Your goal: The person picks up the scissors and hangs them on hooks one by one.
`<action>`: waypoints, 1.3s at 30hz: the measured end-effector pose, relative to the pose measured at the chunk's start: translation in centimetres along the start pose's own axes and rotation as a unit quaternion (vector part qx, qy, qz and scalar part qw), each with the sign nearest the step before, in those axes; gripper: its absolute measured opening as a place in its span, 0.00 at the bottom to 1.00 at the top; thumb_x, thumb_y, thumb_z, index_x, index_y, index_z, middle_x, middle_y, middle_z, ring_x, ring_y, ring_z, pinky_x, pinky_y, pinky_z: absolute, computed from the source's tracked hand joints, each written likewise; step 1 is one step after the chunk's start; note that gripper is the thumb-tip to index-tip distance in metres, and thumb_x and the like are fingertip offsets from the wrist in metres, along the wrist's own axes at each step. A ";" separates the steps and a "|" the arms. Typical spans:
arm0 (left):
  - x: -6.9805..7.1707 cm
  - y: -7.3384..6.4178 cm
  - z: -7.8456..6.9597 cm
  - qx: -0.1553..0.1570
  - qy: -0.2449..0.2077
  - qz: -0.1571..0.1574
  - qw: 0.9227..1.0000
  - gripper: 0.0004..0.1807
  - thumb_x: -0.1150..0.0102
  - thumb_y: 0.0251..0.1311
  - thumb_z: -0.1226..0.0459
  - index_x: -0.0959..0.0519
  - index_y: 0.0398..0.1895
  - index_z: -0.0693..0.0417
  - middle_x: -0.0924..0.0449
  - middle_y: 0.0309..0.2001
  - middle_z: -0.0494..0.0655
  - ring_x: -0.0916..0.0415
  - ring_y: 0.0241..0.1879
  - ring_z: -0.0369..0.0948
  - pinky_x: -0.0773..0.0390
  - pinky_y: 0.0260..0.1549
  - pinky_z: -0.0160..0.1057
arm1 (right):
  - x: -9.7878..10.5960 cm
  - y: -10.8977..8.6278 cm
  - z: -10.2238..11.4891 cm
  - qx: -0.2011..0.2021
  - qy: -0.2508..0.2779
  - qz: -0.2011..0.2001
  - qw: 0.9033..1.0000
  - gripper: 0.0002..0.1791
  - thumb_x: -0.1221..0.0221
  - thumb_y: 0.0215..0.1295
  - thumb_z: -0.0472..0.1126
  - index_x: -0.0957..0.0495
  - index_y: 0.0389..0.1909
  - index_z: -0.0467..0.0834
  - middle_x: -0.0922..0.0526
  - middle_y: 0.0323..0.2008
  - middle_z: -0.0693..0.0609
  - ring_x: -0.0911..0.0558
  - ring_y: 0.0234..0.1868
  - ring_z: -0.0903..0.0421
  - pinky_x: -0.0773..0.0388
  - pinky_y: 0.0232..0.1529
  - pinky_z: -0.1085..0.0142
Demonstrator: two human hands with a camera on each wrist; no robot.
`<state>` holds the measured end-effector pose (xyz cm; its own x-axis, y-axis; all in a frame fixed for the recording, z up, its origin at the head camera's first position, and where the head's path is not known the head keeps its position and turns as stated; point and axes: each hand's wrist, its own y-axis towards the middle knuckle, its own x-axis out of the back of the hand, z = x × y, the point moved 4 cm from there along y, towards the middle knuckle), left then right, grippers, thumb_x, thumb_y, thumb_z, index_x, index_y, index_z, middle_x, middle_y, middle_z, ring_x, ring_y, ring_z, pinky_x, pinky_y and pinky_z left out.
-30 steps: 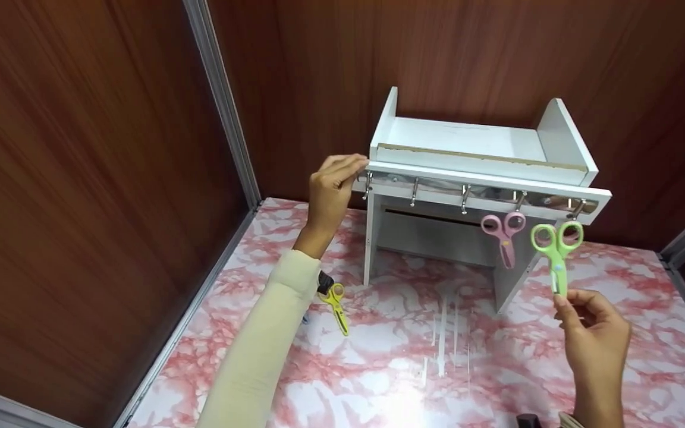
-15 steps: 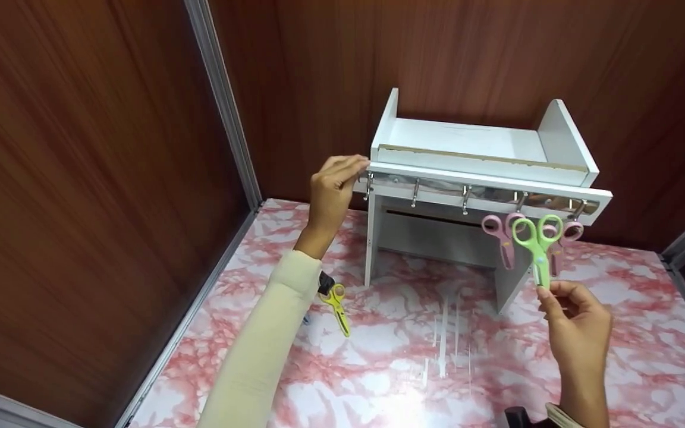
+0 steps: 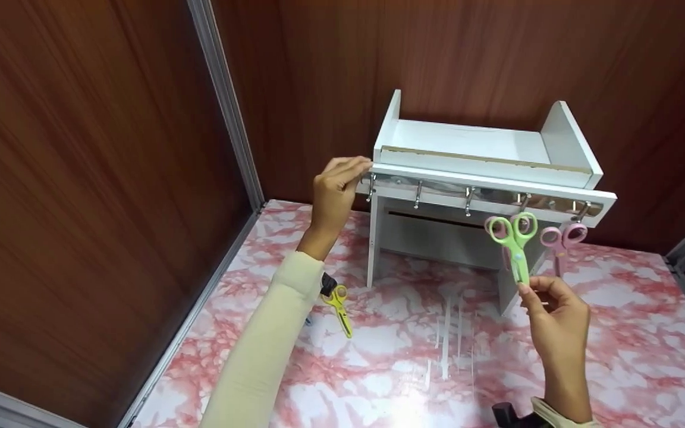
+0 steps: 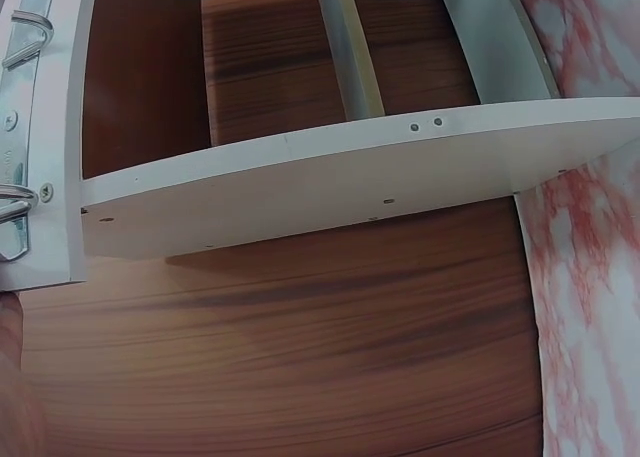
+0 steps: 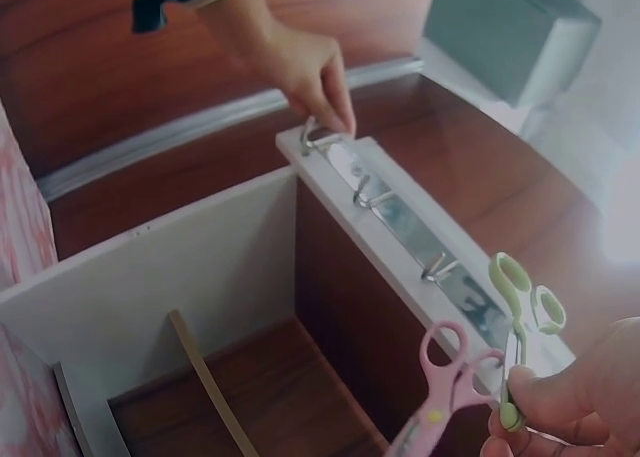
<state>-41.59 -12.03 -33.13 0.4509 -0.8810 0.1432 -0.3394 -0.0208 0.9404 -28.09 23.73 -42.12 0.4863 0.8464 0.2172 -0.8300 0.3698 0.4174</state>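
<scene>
My right hand (image 3: 556,324) pinches a pair of green scissors (image 3: 516,246) by the blade end, handle loops upward. The loops are just below the second hook from the right on a white hook rail (image 3: 441,185). A pair of pink scissors (image 3: 561,241) hangs from the rightmost hook. Another pink pair hangs behind the green scissors, mostly hidden; in the right wrist view, pink scissors (image 5: 440,387) appear beside the green ones. My left hand (image 3: 332,193) grips the rail's left end, fingers along its top edge.
The rail fronts a white shelf unit (image 3: 467,138) standing against a brown wood-look wall (image 3: 467,53). Yellow scissors (image 3: 339,312) lie on the red-and-white marbled table (image 3: 390,362), near the left forearm. Three hooks on the left hold nothing.
My right hand has moved left with the green scissors, from in front of the rightmost hook to the second from the right. My left hand has stayed on the rail.
</scene>
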 end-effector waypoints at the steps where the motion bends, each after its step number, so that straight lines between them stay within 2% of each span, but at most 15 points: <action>1: 0.0 0.0 0.0 0.001 -0.002 0.000 1.000 0.08 0.35 0.64 0.68 0.11 0.41 0.62 0.11 0.43 0.53 0.17 0.44 0.46 0.17 0.49 0.31 | -0.2 0.0 0.1 0.002 0.003 0.001 1.000 0.04 0.34 0.63 0.25 0.19 0.37 0.29 0.20 0.24 0.63 0.22 0.22 0.68 0.24 0.26 0.81; 5: -0.1 0.0 0.0 0.002 -0.005 -0.001 1.000 0.08 0.35 0.64 0.68 0.10 0.41 0.61 0.11 0.43 0.53 0.17 0.44 0.46 0.17 0.49 0.31 | -0.7 0.0 0.3 0.007 0.007 0.005 1.000 0.03 0.35 0.63 0.24 0.19 0.36 0.28 0.20 0.24 0.63 0.22 0.22 0.68 0.26 0.24 0.80; 16: 0.1 0.1 0.0 -0.002 0.008 0.000 1.000 0.07 0.35 0.64 0.68 0.10 0.41 0.61 0.11 0.43 0.52 0.17 0.44 0.45 0.17 0.48 0.31 | -2.3 0.2 -0.1 -0.013 -0.002 0.028 1.000 0.04 0.34 0.64 0.28 0.19 0.36 0.31 0.20 0.24 0.61 0.23 0.25 0.67 0.28 0.24 0.79; 29: 0.0 -0.1 -0.1 -0.001 0.002 -0.004 1.000 0.07 0.35 0.64 0.69 0.11 0.40 0.63 0.11 0.43 0.53 0.17 0.44 0.46 0.17 0.48 0.31 | -3.5 0.2 -0.1 0.013 0.002 0.041 0.999 0.04 0.32 0.62 0.27 0.18 0.34 0.32 0.19 0.24 0.58 0.23 0.24 0.66 0.29 0.21 0.79; 39: 0.0 -0.1 0.0 -0.003 0.005 -0.007 1.000 0.08 0.35 0.64 0.68 0.10 0.41 0.62 0.11 0.43 0.53 0.17 0.45 0.46 0.17 0.49 0.31 | -4.3 0.3 0.1 0.018 0.002 0.056 0.998 0.04 0.31 0.62 0.28 0.17 0.35 0.32 0.18 0.26 0.55 0.22 0.26 0.67 0.25 0.28 0.80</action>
<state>-41.53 -12.02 -33.22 0.4639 -0.8757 0.1339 -0.3288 -0.0298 0.9439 -30.45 20.14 -42.89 0.3904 0.8832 0.2598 -0.8685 0.2596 0.4223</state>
